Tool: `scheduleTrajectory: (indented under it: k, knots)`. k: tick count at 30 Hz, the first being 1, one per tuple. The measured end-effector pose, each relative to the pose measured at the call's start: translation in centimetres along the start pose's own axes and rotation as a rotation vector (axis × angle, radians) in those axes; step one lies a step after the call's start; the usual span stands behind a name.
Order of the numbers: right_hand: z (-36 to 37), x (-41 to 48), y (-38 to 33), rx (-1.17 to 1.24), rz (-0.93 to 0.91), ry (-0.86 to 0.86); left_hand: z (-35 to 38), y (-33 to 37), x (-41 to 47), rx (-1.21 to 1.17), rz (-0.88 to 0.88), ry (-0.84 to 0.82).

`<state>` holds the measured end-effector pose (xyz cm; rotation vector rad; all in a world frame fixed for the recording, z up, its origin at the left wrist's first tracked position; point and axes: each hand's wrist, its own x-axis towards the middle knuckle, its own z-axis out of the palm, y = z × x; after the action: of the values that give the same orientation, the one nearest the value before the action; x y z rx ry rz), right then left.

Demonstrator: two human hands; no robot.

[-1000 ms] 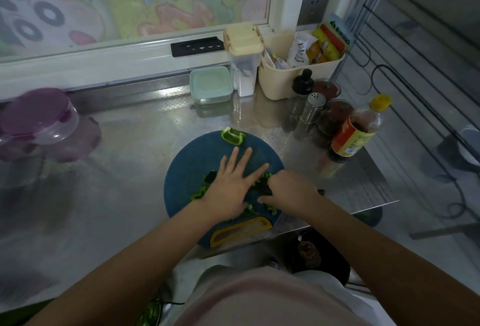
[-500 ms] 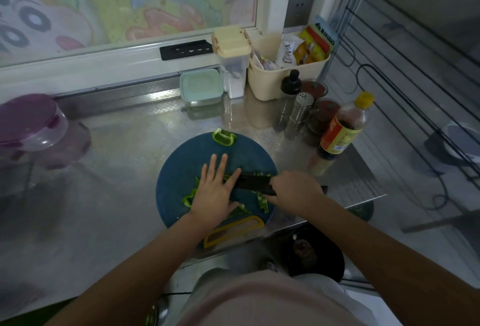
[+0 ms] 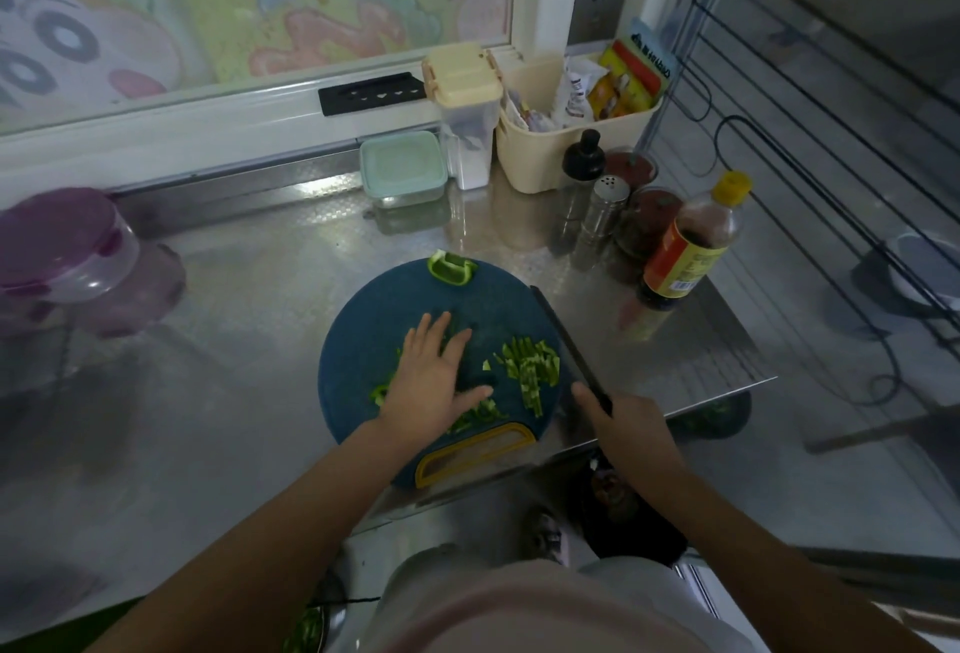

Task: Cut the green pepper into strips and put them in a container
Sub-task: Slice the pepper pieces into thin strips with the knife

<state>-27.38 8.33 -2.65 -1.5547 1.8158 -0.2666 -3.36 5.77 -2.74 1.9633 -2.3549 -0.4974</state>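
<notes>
Now the knife (image 3: 566,340), gripped in the right hand's (image 3: 623,423) curled fingers, has swung right off the board (image 3: 363,340), baring a pile of strips (image 3: 530,366) on its right half. The left hand (image 3: 436,382), fingers spread flat, presses more pepper (image 3: 478,416) at the near edge; cutting likely goes on.

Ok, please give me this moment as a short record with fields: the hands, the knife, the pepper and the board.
left hand: flat, fingers straight, resting on pepper bits on the board
right hand: grips the knife by its handle
knife: blade points away, along the board's right rim, clear of the strips
strips: small pile on the board, right of the left hand
uncut piece: at the board's far edge
box: lid on, at the back of the counter
task state: strips not yet in a container
</notes>
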Motion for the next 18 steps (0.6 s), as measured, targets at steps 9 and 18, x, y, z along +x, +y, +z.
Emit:
scheduleTrajectory:
  k: [9, 18]
  knots:
    - [4.3, -2.0, -1.2, 0.042, 0.119, 0.049, 1.4, 0.9, 1.8, -0.147, -0.193, 0.010]
    - [7.9, -3.1, -4.0, -0.019, 0.130, 0.016, 1.5, -6.0, 0.4, -0.224, -0.424, -0.044]
